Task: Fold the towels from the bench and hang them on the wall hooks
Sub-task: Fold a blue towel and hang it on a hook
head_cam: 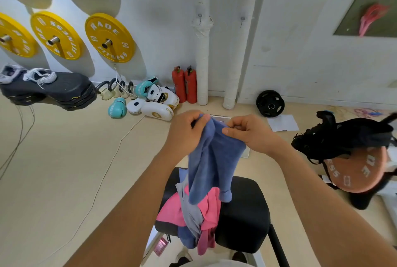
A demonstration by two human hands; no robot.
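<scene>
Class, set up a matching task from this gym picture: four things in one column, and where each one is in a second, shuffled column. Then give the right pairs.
Things
1. blue towel
2. pink towel
3. fire extinguishers
4. sneakers

Places
A. on top of the stacked black step platforms
B. lying on the black bench
C. held up by the left hand and the right hand
D. standing on the floor against the wall

Pairs: 1-C, 2-B, 3-D, 4-A
</scene>
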